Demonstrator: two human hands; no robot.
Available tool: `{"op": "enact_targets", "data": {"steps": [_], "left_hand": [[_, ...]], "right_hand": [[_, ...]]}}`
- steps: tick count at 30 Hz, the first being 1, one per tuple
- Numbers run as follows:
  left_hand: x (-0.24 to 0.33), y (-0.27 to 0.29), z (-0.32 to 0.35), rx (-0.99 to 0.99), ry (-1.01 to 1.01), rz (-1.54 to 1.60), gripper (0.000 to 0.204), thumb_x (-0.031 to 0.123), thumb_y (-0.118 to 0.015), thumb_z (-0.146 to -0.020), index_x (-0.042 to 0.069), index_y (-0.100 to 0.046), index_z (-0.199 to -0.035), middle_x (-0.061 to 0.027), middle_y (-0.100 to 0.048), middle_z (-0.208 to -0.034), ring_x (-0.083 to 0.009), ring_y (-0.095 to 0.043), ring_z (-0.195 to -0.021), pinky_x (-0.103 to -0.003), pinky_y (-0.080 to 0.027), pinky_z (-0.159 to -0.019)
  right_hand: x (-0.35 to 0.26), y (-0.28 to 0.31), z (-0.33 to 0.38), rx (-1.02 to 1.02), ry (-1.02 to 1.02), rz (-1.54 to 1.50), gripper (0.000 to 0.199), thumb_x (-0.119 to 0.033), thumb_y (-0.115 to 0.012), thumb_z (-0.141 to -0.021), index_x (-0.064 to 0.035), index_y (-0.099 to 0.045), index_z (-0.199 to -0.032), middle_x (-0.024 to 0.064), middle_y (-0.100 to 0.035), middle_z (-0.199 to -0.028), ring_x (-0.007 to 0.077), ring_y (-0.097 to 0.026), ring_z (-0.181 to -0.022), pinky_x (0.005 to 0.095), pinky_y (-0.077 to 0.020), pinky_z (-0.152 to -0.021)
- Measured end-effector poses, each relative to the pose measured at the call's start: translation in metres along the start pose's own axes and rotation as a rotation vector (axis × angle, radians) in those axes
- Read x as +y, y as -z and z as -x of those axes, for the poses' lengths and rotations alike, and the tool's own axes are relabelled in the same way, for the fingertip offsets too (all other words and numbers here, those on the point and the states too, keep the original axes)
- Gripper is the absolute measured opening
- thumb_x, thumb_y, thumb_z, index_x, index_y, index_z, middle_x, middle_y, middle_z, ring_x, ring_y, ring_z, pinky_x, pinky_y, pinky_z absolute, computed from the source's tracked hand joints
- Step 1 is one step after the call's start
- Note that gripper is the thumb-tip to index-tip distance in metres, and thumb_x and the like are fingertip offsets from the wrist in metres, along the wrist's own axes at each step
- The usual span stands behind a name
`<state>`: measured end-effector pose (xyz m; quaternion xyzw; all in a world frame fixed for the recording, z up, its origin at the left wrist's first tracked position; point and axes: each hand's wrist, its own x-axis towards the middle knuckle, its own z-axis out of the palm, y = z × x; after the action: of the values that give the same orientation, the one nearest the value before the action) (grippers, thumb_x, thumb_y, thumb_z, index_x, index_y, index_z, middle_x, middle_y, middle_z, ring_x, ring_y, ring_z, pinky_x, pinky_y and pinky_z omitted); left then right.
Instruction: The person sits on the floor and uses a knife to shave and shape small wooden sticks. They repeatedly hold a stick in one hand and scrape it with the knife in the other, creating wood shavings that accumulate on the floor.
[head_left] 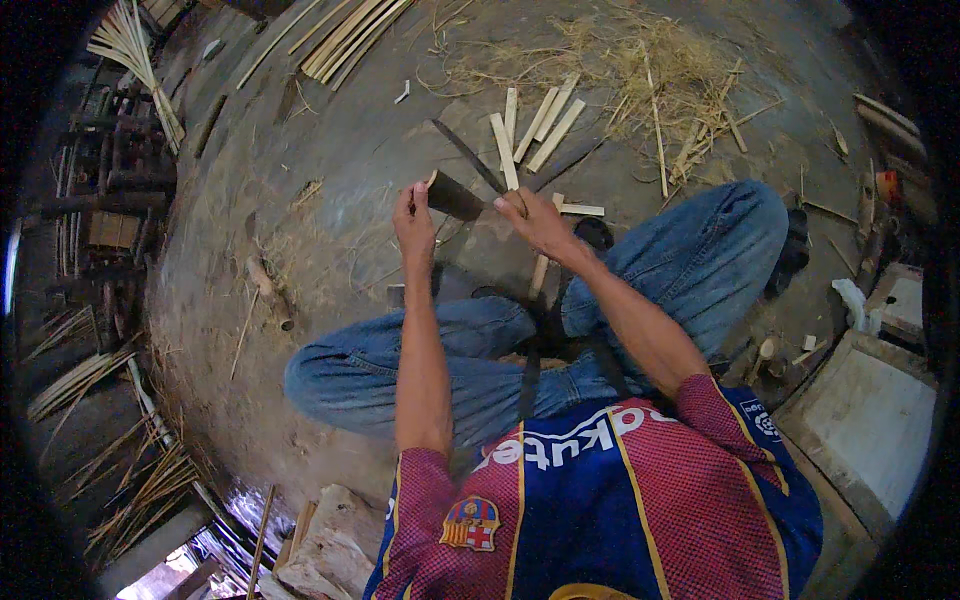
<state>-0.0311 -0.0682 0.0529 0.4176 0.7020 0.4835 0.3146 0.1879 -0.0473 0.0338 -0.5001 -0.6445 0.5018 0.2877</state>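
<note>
Sitting cross-legged on the floor, I hold my left hand (415,217) closed on the near-left end of a dark brown bamboo piece (456,198), thumb along its pale cut edge. My right hand (541,226) is wrapped round the handle of a knife, which the fist hides. The long dark knife blade (464,152) points away to the upper left, above the bamboo piece and apart from its left end. Just beyond my right fist lie several pale flat bamboo strips (556,137). A dark narrow shape (570,163) slants beside them; I cannot make out what it is.
Tangled shavings (660,60) cover the floor at the far right. A bundle of long pale strips (355,40) lies at the far side. A short wooden stick (270,292) rests left of my knee. Stacked sticks (110,210) line the left; a pale board (860,415) stands at right.
</note>
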Motion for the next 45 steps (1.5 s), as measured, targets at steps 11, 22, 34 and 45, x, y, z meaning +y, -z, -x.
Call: {"op": "enact_targets", "data": {"steps": [11,22,34,45], "left_hand": [[-0.046,-0.005,-0.007,0.066,0.071,0.313,0.059,0.045,-0.049,-0.099,0.003,-0.043,-0.14,-0.0106,-0.054,-0.129,-0.0198,-0.048,-0.12,-0.035,-0.035,-0.102],[-0.035,-0.008,0.004,0.063,0.127,0.48,0.034,0.037,-0.052,-0.1,0.009,-0.058,-0.119,-0.0032,-0.061,-0.116,-0.0118,-0.053,-0.106,-0.028,-0.041,-0.089],[-0.026,-0.011,0.012,0.146,0.172,0.631,0.026,0.03,-0.062,-0.096,0.005,-0.059,-0.103,-0.0019,-0.064,-0.094,-0.0087,-0.057,-0.084,-0.023,-0.045,-0.073],[-0.031,-0.008,0.009,0.296,0.241,0.866,0.037,0.032,-0.069,-0.091,0.008,-0.05,-0.111,-0.0011,-0.061,-0.089,-0.0064,-0.054,-0.077,-0.02,-0.042,-0.065]], "right_hand": [[-0.042,-0.009,0.01,-0.105,0.012,0.079,0.047,-0.044,-0.053,-0.097,0.0021,-0.052,-0.092,0.0198,-0.059,-0.073,0.0319,-0.057,-0.067,0.0435,-0.0445,-0.065],[-0.046,-0.014,0.01,-0.092,-0.007,0.156,0.044,-0.041,-0.055,-0.097,0.0022,-0.05,-0.091,0.0221,-0.059,-0.073,0.0358,-0.057,-0.066,0.0453,-0.0438,-0.064],[-0.041,-0.026,0.013,-0.004,0.061,0.307,0.044,-0.042,-0.056,-0.096,0.0017,-0.05,-0.092,0.0237,-0.059,-0.068,0.0442,-0.058,-0.066,0.0493,-0.0438,-0.062],[-0.055,-0.024,0.008,-0.105,0.029,0.226,0.048,-0.047,-0.052,-0.096,0.0002,-0.054,-0.102,0.0258,-0.065,-0.079,0.0456,-0.063,-0.077,0.0518,-0.0474,-0.066]]}}
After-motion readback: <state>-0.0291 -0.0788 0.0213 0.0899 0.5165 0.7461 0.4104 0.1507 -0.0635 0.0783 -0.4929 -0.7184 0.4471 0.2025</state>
